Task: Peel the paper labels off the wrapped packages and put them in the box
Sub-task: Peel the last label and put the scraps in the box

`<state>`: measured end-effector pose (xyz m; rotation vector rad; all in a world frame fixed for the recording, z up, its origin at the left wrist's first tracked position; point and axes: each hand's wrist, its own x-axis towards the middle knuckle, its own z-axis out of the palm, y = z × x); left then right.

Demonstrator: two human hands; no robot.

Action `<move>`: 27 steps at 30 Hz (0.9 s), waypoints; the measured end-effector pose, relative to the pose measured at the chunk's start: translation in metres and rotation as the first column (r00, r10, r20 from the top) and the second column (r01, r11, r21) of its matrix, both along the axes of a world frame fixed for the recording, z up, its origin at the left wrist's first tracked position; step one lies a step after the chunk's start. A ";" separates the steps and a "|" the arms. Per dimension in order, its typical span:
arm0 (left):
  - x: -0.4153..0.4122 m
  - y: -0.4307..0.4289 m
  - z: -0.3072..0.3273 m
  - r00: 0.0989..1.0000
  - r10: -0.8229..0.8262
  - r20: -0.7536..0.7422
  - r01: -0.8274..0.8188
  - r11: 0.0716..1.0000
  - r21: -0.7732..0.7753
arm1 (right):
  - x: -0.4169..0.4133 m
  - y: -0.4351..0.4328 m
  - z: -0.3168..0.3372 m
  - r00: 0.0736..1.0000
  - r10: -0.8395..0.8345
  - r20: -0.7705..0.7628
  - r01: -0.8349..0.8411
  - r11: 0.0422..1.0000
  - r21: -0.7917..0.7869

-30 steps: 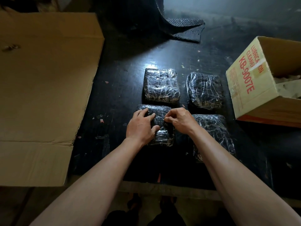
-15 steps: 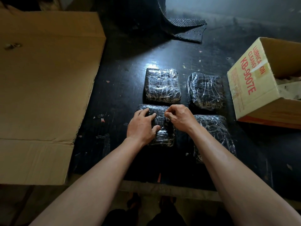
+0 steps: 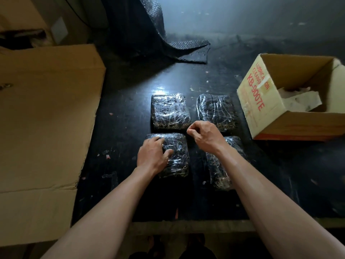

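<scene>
Several packages wrapped in clear film over dark contents lie on the black table [image 3: 127,113]. My left hand [image 3: 153,157] presses flat on the near left package [image 3: 178,156], fingers over its left edge. My right hand [image 3: 204,133] hovers just above the gap between the packages, thumb and forefinger pinched together; I see no label between them. My right forearm partly covers the near right package [image 3: 220,171]. Uncovered behind them are the far left package [image 3: 169,111] and far right package [image 3: 216,109]. The open cardboard box [image 3: 261,103] with red print stands at the right, white paper scraps [image 3: 300,100] inside.
A large flattened cardboard sheet [image 3: 46,118] covers the left of the table. A dark textured mat [image 3: 179,49] hangs down onto the table at the back. The table's front edge [image 3: 186,225] runs below my forearms.
My right hand has lifted off the near left package and moved up and right, fingers still pinched. My left hand stays on that package. The camera has tilted up a little.
</scene>
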<state>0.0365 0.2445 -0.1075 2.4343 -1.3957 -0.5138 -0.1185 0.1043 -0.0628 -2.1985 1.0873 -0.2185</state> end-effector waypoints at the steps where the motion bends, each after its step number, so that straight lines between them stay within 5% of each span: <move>1: -0.003 -0.005 0.005 1.000 0.001 -0.007 -0.002 1.000 -0.022 | -0.006 -0.003 0.007 1.000 -0.012 0.007 0.012 1.000 -0.013; 16: -0.145 -0.198 0.087 0.960 -0.228 -0.161 0.162 0.926 -0.341 | -0.167 -0.135 0.094 0.945 -0.323 0.050 0.326 0.918 -0.227; 27: -0.242 -0.307 0.059 0.864 -0.205 -0.459 0.052 0.945 -0.323 | -0.247 -0.232 0.074 0.882 -0.468 0.051 0.461 0.836 -0.300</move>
